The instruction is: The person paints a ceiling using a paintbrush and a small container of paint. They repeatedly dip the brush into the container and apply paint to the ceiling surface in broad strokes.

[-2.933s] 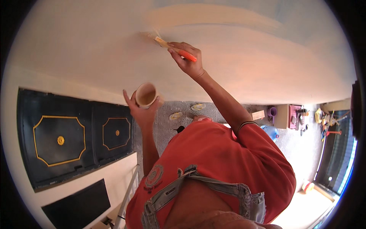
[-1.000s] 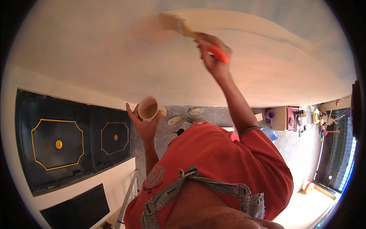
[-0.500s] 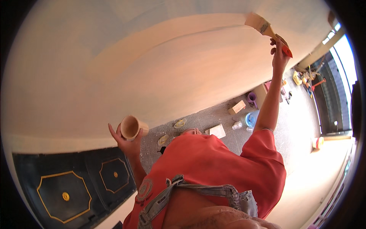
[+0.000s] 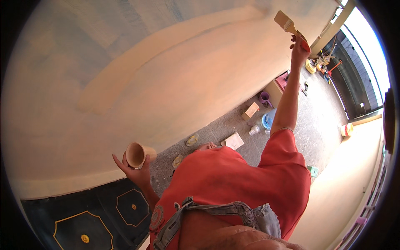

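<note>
In my left hand (image 4: 135,170) I hold a beige paint-smeared cup (image 4: 141,155), its mouth tilted up toward me; what lies at its bottom I cannot make out. My right arm is stretched far up to the right. The right hand (image 4: 298,46) is closed around the handle of a wide flat paintbrush (image 4: 287,23), whose red handle end shows below the fingers. Its bristles are coated pale and lie close to the wall (image 4: 175,83); I cannot tell whether they touch. A broad wet-looking cream band curves across that wall.
On the grey floor (image 4: 204,156) are sandals (image 4: 192,139), a pale block (image 4: 232,141), a wooden block (image 4: 251,111), a purple mug (image 4: 264,98) and a blue container (image 4: 268,119). A black door with gold trim (image 4: 83,221) stands lower left. A white-and-red bucket (image 4: 346,129) sits by the right wall.
The brush has left the end of the cream band and moved slightly right with my right hand. The whole view has turned; the cup stays in my left hand.
</note>
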`<action>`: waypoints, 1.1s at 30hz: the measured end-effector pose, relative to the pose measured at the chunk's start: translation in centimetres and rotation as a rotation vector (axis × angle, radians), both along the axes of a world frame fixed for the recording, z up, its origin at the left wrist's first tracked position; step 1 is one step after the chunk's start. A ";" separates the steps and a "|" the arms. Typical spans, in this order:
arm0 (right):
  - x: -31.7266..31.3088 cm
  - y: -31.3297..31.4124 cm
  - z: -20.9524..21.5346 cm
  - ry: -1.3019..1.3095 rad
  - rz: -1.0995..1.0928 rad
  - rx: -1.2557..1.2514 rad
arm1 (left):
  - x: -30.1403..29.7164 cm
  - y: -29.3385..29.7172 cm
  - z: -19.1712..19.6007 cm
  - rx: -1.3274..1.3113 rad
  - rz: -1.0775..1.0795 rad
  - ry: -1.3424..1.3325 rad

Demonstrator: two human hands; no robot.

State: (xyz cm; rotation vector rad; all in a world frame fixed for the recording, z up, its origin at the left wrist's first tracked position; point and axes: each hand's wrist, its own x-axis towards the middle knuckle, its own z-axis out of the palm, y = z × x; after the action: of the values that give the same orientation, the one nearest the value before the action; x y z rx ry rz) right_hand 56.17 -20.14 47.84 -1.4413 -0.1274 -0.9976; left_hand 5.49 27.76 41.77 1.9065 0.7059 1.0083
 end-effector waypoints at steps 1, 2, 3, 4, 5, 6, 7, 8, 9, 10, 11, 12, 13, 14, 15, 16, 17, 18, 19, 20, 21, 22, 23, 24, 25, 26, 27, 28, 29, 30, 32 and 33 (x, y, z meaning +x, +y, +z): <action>0.9 0.0 -0.8 0.008 -0.050 0.012 | 0.1 0.2 -0.3 0.002 -0.003 0.001; 2.0 0.1 -1.3 0.016 -0.099 0.023 | 0.0 0.3 -0.4 -0.003 -0.001 0.014; 3.2 0.3 -1.3 -0.001 -0.176 0.014 | 0.0 0.2 -0.2 -0.004 0.005 0.027; 4.4 0.5 -1.3 -0.024 -0.231 -0.048 | -0.1 0.2 -0.2 -0.007 0.013 0.037; 5.7 0.4 -1.0 -0.031 -0.267 -0.059 | -0.1 0.3 -0.3 -0.003 0.009 0.039; 6.7 1.0 -0.8 -0.031 -0.297 -0.068 | -0.2 0.4 -0.4 0.002 0.011 0.048; 7.7 1.3 -0.6 -0.179 -0.374 -0.219 | -0.2 0.5 -0.5 0.008 0.007 0.053; 8.4 1.4 -0.8 -0.326 -0.449 -0.371 | -0.1 0.5 -0.5 0.011 0.002 0.052; 8.2 3.7 -0.6 -0.337 -0.488 -0.406 | -0.4 0.3 -0.7 0.017 0.016 0.048; 6.4 5.6 -0.7 -0.268 -0.479 -0.412 | -0.4 0.3 -0.8 0.022 0.014 0.054; 4.8 7.1 -0.6 -0.293 -0.453 -0.405 | -0.3 0.4 -1.0 0.022 0.011 0.047; 3.2 8.6 -0.6 -0.319 -0.428 -0.396 | -0.2 0.5 -1.2 0.023 0.008 0.041; 1.3 9.9 -0.7 -0.289 -0.392 -0.386 | -0.1 0.7 -1.3 0.024 0.002 0.033; -0.5 11.6 -0.9 -0.261 -0.346 -0.365 | -0.1 0.6 -1.3 0.030 0.011 0.039; -2.6 13.3 -0.5 -0.228 -0.296 -0.369 | -0.2 0.5 -1.3 0.028 0.015 0.038; -4.8 15.1 -0.4 -0.192 -0.240 -0.371 | -0.4 0.4 -1.2 0.028 0.023 0.040; -6.5 16.9 -0.2 -0.240 -0.217 -0.393 | -0.4 0.2 -1.1 0.016 0.025 0.042; -8.4 18.2 0.0 -0.282 -0.200 -0.415 | -0.2 0.1 -0.7 0.006 0.019 0.047; -10.6 19.5 0.4 -0.266 -0.152 -0.410 | -0.2 -0.1 -0.2 -0.003 0.025 0.058; -12.8 21.0 0.7 -0.256 -0.089 -0.404 | -0.4 -0.1 -0.2 0.014 0.005 0.045; -14.4 22.3 0.8 -0.265 -0.070 -0.439 | -0.2 0.0 -0.1 0.031 -0.012 0.035; -16.0 23.3 1.1 -0.282 -0.042 -0.442 | -0.2 0.2 -0.2 0.046 -0.015 0.027; -17.5 24.1 1.5 -0.298 -0.011 -0.442 | 0.0 0.0 -0.1 0.038 -0.005 0.026; -18.6 25.2 1.9 -0.320 0.031 -0.440 | 0.2 -0.2 0.1 0.029 -0.004 0.012; -19.3 25.7 1.9 -0.314 0.050 -0.459 | 0.4 -0.3 0.3 0.020 -0.003 0.003; -20.3 26.5 2.1 -0.294 0.070 -0.478 | 0.6 -0.3 0.4 0.009 -0.006 -0.005; -20.6 27.5 1.7 -0.348 0.132 -0.487 | 0.6 -0.6 0.3 -0.005 0.027 -0.005; -20.9 28.3 1.0 -0.387 0.186 -0.492 | 0.7 -0.7 0.4 -0.017 0.050 0.008; -21.2 28.9 0.6 -0.400 0.230 -0.490 | 0.7 -0.8 0.3 -0.030 0.071 0.019; -21.3 29.4 0.5 -0.420 0.272 -0.480 | 0.6 -0.8 0.1 -0.036 0.092 0.019; -22.0 29.9 0.9 -0.430 0.353 -0.457 | 0.4 -0.8 -0.4 -0.050 0.122 0.025; -22.6 30.3 1.0 -0.412 0.390 -0.450 | 0.1 -0.9 -0.5 -0.022 0.157 0.067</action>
State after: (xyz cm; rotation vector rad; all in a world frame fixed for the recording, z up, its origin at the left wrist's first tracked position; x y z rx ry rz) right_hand 33.57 10.11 48.80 -1.5092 -0.9489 -0.9597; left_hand 5.63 26.88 41.23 1.8957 0.9135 1.0324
